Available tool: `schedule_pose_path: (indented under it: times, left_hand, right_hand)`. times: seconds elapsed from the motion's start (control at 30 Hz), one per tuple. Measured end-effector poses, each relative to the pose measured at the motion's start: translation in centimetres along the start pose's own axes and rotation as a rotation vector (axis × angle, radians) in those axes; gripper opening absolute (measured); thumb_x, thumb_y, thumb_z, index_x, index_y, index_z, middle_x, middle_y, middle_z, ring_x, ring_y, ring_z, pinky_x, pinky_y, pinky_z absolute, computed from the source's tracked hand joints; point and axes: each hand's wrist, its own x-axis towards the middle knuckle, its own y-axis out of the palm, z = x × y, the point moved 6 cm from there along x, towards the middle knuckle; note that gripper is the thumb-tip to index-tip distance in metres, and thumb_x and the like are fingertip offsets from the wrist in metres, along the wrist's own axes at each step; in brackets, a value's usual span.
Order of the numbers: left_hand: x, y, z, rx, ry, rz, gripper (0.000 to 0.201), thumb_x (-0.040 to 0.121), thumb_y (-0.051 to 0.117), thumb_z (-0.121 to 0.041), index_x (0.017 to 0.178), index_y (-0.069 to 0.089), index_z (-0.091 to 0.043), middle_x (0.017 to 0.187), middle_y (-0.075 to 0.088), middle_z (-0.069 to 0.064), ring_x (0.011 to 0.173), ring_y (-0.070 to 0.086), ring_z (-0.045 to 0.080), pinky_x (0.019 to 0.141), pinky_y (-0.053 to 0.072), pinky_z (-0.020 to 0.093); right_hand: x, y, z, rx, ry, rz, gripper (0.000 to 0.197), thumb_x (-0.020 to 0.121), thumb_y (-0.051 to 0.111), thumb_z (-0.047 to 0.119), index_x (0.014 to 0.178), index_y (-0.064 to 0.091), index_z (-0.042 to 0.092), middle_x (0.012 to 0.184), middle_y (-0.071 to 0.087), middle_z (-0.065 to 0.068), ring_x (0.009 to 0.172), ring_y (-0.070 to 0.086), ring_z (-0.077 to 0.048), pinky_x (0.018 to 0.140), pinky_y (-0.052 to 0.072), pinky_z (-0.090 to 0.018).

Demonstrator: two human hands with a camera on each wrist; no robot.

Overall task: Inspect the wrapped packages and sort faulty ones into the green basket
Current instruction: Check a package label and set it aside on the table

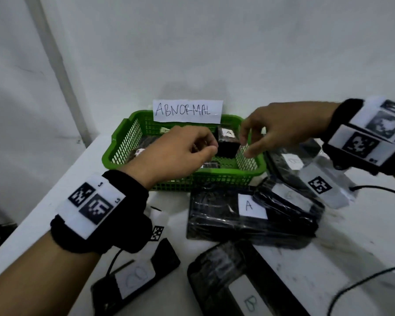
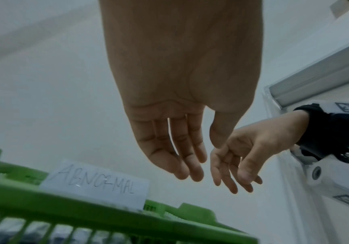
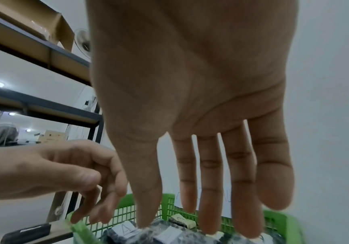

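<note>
Both hands hover empty over the green slatted plastic basket (image 1: 121, 142) on the white counter (image 1: 328, 258): left hand (image 1: 180, 151) loosely curled, right hand (image 1: 281, 128) relaxed. Black film-wrapped packages (image 1: 228, 140) lie inside.

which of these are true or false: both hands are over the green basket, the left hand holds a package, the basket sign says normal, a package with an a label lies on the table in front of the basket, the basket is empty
1. Both hands are above the green basket. True: the left hand and right hand hover over it.
2. The left hand holds a package. False: in the left wrist view its fingers hang loose and hold nothing.
3. The basket sign says NORMAL. False: it reads ABNORMAL.
4. A black wrapped package labelled A lies on the table in front of the basket. True.
5. The basket is empty. False: wrapped packages lie inside, one labelled A.
</note>
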Motion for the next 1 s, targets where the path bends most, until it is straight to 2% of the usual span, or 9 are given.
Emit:
schedule_pose_path:
  times: [0.13, 0.27, 0.37, 0.47, 0.57, 0.63, 0.73, 0.83, 1.0]
  left_hand:
    - [-0.8, 3.4, -3.2, 0.074, 0.043, 0.081, 0.019, 0.099, 0.056, -0.036, 0.107, 0.068, -0.023, 0.097, 0.069, -0.011, 0.081, 0.058, -0.003, 0.067, 0.043, 0.017]
    - [-1.1, 6.5, -4.6, 0.142, -0.030, 0.180, 0.028, 0.099, 0.054, -0.042, 0.115, 0.064, -0.022, 0.109, 0.067, -0.004, 0.090, 0.061, 0.011, 0.075, 0.047, 0.025]
    - [-1.4, 8.4, -5.0, 0.165, -0.086, 0.226, 0.041, 0.099, 0.050, -0.051, 0.126, 0.057, -0.021, 0.115, 0.064, -0.001, 0.098, 0.063, 0.018, 0.086, 0.050, 0.033]
    - [-1.7, 9.2, -5.0, 0.040, -0.118, 0.243, 0.048, 0.094, 0.054, -0.056, 0.129, 0.050, -0.024, 0.112, 0.065, -0.002, 0.089, 0.069, 0.017, 0.087, 0.055, 0.037]
    - [-1.9, 8.9, -5.2, -0.269, -0.130, 0.190, 0.041, 0.091, 0.068, -0.040, 0.125, 0.056, -0.020, 0.108, 0.064, 0.005, 0.072, 0.069, 0.015, 0.078, 0.060, 0.036]
    - [-2.1, 8.0, -5.1, -0.429, -0.112, 0.112, 0.032, 0.091, 0.070, -0.027, 0.119, 0.061, -0.016, 0.105, 0.062, 0.008, 0.074, 0.069, 0.014, 0.075, 0.061, 0.033]
    - [-2.4, 6.2, -4.4, -0.587, -0.097, -0.038, 0.026, 0.090, 0.070, -0.021, 0.115, 0.064, -0.016, 0.111, 0.065, 0.011, 0.090, 0.067, 0.015, 0.079, 0.060, 0.036]
    - [-2.6, 4.9, -4.0, -0.671, -0.081, -0.137, 0.029, 0.092, 0.067, -0.022, 0.119, 0.062, -0.015, 0.110, 0.066, 0.005, 0.097, 0.064, 0.016, 0.081, 0.058, 0.037]
    - [-1.8, 5.5, -4.3, -0.758, -0.087, -0.116, 0.029, 0.088, 0.072, -0.021, 0.110, 0.054, -0.016, 0.101, 0.067, -0.001, 0.090, 0.071, 0.013, 0.076, 0.062, 0.033]
  right_hand:
    - [-5.2, 3.7, -3.0, -0.023, 0.127, 0.015, 0.046, 0.077, 0.076, 0.059, 0.107, 0.060, 0.029, 0.099, 0.068, 0.014, 0.084, 0.061, -0.010, 0.074, 0.042, -0.028]
    - [-7.4, 8.2, -5.6, 0.049, 0.203, 0.098, 0.046, 0.081, 0.072, 0.061, 0.110, 0.065, 0.026, 0.104, 0.071, 0.006, 0.093, 0.065, -0.017, 0.084, 0.053, -0.035]
    - [-8.9, 9.1, -6.6, 0.217, 0.186, -0.010, 0.035, 0.077, 0.078, 0.058, 0.092, 0.063, 0.031, 0.089, 0.067, 0.012, 0.083, 0.063, -0.010, 0.073, 0.048, -0.029]
    - [-10.2, 9.1, -6.4, 0.380, 0.100, -0.123, 0.046, 0.069, 0.088, 0.044, 0.108, 0.068, 0.031, 0.105, 0.070, 0.012, 0.097, 0.065, -0.008, 0.087, 0.053, -0.033]
    - [-11.5, 8.0, -5.4, 0.543, -0.012, -0.303, 0.052, 0.067, 0.092, 0.028, 0.114, 0.071, 0.030, 0.112, 0.069, 0.014, 0.102, 0.064, -0.001, 0.089, 0.051, -0.023]
    - [-12.1, 6.9, -5.0, 0.633, -0.059, -0.459, 0.053, 0.069, 0.091, 0.023, 0.118, 0.070, 0.029, 0.115, 0.069, 0.012, 0.103, 0.065, -0.001, 0.089, 0.051, -0.020]
    - [-12.2, 6.4, -5.1, 0.904, -0.042, -0.630, 0.048, 0.077, 0.086, 0.023, 0.121, 0.066, 0.024, 0.117, 0.072, -0.001, 0.105, 0.071, -0.014, 0.088, 0.060, -0.037]
    - [-10.9, 7.4, -4.3, 1.236, -0.047, -0.608, 0.047, 0.076, 0.082, 0.020, 0.119, 0.066, 0.008, 0.109, 0.073, -0.015, 0.096, 0.074, -0.025, 0.077, 0.063, -0.046]
    - [-9.2, 7.8, -3.5, 1.391, -0.109, -0.745, 0.038, 0.084, 0.077, 0.009, 0.119, 0.066, 0.002, 0.106, 0.076, -0.010, 0.090, 0.074, -0.020, 0.070, 0.060, -0.029]
